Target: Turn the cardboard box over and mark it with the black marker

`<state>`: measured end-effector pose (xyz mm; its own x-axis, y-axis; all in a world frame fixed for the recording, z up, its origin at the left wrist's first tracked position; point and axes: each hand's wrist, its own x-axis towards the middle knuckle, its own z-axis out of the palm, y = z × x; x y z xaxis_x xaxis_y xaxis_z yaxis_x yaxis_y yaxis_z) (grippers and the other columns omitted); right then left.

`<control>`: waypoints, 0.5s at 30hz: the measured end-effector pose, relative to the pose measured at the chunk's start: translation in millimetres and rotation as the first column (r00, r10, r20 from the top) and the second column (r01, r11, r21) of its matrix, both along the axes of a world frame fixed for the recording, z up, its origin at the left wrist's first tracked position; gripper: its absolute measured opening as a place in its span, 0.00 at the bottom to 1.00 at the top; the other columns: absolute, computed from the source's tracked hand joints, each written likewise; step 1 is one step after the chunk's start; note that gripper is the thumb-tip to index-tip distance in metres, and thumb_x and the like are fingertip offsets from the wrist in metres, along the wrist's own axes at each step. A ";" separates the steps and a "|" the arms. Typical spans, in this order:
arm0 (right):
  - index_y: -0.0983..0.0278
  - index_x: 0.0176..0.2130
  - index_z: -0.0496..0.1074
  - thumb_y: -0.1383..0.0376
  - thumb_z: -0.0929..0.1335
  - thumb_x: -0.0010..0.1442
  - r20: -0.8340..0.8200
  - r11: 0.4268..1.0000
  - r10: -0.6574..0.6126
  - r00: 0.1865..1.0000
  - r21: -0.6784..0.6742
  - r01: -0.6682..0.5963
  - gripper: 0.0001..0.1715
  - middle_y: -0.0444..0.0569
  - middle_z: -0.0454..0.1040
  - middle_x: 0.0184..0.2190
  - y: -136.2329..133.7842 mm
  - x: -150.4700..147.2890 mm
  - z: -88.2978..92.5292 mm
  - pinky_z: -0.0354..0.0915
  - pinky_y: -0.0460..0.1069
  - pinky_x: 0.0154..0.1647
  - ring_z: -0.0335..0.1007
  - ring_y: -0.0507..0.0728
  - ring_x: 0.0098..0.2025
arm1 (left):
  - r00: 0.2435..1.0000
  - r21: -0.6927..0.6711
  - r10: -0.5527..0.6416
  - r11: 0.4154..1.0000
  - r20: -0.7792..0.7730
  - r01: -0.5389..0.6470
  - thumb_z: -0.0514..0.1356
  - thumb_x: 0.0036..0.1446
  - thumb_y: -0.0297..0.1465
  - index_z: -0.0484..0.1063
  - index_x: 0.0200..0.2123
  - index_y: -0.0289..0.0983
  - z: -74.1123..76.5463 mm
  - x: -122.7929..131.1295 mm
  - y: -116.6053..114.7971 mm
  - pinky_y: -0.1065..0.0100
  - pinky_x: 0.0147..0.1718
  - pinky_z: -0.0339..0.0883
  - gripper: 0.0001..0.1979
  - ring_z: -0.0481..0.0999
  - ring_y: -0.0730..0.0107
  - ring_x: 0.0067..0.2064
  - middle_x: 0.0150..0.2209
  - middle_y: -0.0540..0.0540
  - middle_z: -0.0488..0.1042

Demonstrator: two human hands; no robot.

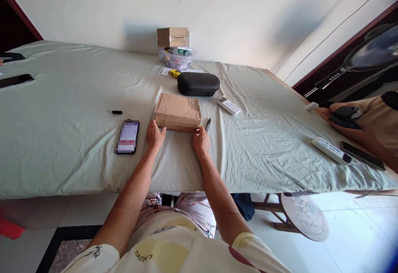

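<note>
A taped brown cardboard box (178, 111) lies flat on the cloth-covered table in front of me. My left hand (155, 135) grips its near left corner, thumb on the near side. At the near right corner, my right hand (201, 139) holds the box with fingers curled against it. Just right of that hand lies a black pen (208, 124). A phone with its screen lit (127, 136) rests left of my left hand, and a small black pen cap (117, 112) lies above it.
Behind the box sit a black case (198, 84), a yellow tape measure (174, 73) and a plastic basket (178, 60) with a small carton (172, 37) on top. White-and-purple boxes (229, 106) lie to the right. Another person's arm (363, 119) rests at the right edge near a dark phone (363, 155).
</note>
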<state>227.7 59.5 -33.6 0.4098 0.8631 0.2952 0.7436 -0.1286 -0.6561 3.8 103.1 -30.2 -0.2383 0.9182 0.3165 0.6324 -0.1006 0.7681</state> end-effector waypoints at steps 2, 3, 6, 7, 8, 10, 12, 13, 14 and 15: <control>0.60 0.59 0.69 0.59 0.67 0.64 -0.004 1.000 -0.006 1.000 0.012 0.006 0.25 0.56 0.79 0.47 -0.4 -4.5 -0.1 0.69 0.54 0.42 0.74 0.62 0.44 | 1.000 0.003 -0.012 1.000 -0.001 0.012 0.71 0.55 0.34 0.63 0.66 0.28 0.8 8.1 -3.9 0.43 0.64 0.68 0.39 0.72 0.34 0.68 0.62 0.21 0.72; 0.60 0.63 0.66 0.56 0.69 0.63 -0.004 1.000 -0.014 1.000 0.025 0.014 0.32 0.57 0.77 0.49 -0.6 -7.2 -0.3 0.70 0.54 0.43 0.75 0.63 0.46 | 1.000 0.009 -0.024 1.000 -0.009 0.024 0.73 0.54 0.36 0.58 0.69 0.27 1.8 11.9 -6.3 0.43 0.65 0.67 0.45 0.70 0.33 0.69 0.64 0.19 0.70; 0.60 0.72 0.56 0.48 0.75 0.58 -0.005 0.996 -0.052 0.999 0.066 0.052 0.52 0.59 0.73 0.52 -0.8 -15.8 -1.7 0.71 0.56 0.44 0.76 0.65 0.48 | 0.998 0.048 -0.026 0.998 -0.048 0.029 0.75 0.53 0.42 0.49 0.74 0.27 7.8 20.6 -14.9 0.41 0.65 0.66 0.56 0.68 0.29 0.69 0.66 0.17 0.66; 0.60 0.73 0.53 0.46 0.76 0.56 -0.005 0.995 -0.064 0.998 0.077 0.065 0.58 0.60 0.73 0.52 -0.6 -18.5 -2.4 0.72 0.57 0.44 0.76 0.66 0.48 | 0.998 0.062 -0.011 0.998 -0.062 0.014 0.75 0.52 0.44 0.48 0.75 0.28 10.7 22.5 -17.9 0.40 0.64 0.67 0.59 0.68 0.28 0.69 0.66 0.17 0.66; 0.61 0.74 0.51 0.44 0.78 0.54 -0.004 0.993 -0.075 0.997 0.091 0.075 0.62 0.60 0.72 0.51 -0.2 -21.0 -3.1 0.72 0.57 0.45 0.76 0.67 0.48 | 0.997 0.074 0.010 0.997 -0.074 -0.004 0.76 0.51 0.46 0.47 0.76 0.28 13.8 24.1 -20.7 0.38 0.64 0.66 0.61 0.68 0.27 0.68 0.66 0.17 0.66; 0.62 0.76 0.48 0.42 0.78 0.52 0.003 0.988 -0.092 0.996 0.125 0.091 0.68 0.61 0.72 0.50 1.1 -25.4 -4.2 0.73 0.59 0.46 0.75 0.68 0.49 | 0.994 0.087 0.052 0.995 -0.097 -0.044 0.76 0.49 0.50 0.47 0.76 0.28 20.2 26.7 -25.5 0.36 0.63 0.66 0.64 0.68 0.24 0.68 0.65 0.17 0.66; 0.62 0.76 0.47 0.39 0.78 0.52 0.010 0.982 -0.112 0.994 0.155 0.109 0.70 0.61 0.72 0.50 2.8 -28.8 -4.5 0.73 0.61 0.48 0.75 0.69 0.50 | 0.990 0.091 0.085 0.993 -0.111 -0.075 0.75 0.50 0.52 0.47 0.76 0.27 25.5 29.0 -29.1 0.36 0.63 0.66 0.64 0.68 0.24 0.67 0.64 0.17 0.67; 0.62 0.76 0.46 0.38 0.78 0.52 0.013 0.979 -0.121 0.993 0.165 0.118 0.70 0.61 0.72 0.50 3.7 -30.1 -4.4 0.73 0.62 0.49 0.74 0.69 0.51 | 0.989 0.090 0.098 0.992 -0.113 -0.088 0.75 0.50 0.53 0.48 0.76 0.27 27.6 30.0 -30.4 0.36 0.62 0.66 0.63 0.68 0.24 0.67 0.64 0.17 0.67; 0.61 0.76 0.46 0.38 0.77 0.52 0.014 0.977 -0.128 0.992 0.171 0.124 0.70 0.61 0.72 0.50 4.4 -31.0 -4.1 0.72 0.63 0.50 0.74 0.70 0.51 | 0.987 0.086 0.108 0.991 -0.115 -0.099 0.75 0.51 0.53 0.48 0.76 0.27 29.2 30.9 -31.3 0.36 0.62 0.66 0.63 0.69 0.24 0.66 0.64 0.17 0.68; 0.61 0.76 0.47 0.38 0.77 0.53 0.015 0.976 -0.134 0.991 0.175 0.129 0.69 0.61 0.72 0.50 4.9 -31.7 -3.8 0.72 0.64 0.51 0.74 0.70 0.51 | 0.986 0.080 0.116 0.991 -0.117 -0.107 0.75 0.51 0.53 0.48 0.75 0.28 30.4 31.5 -32.0 0.36 0.62 0.66 0.62 0.69 0.25 0.66 0.63 0.18 0.68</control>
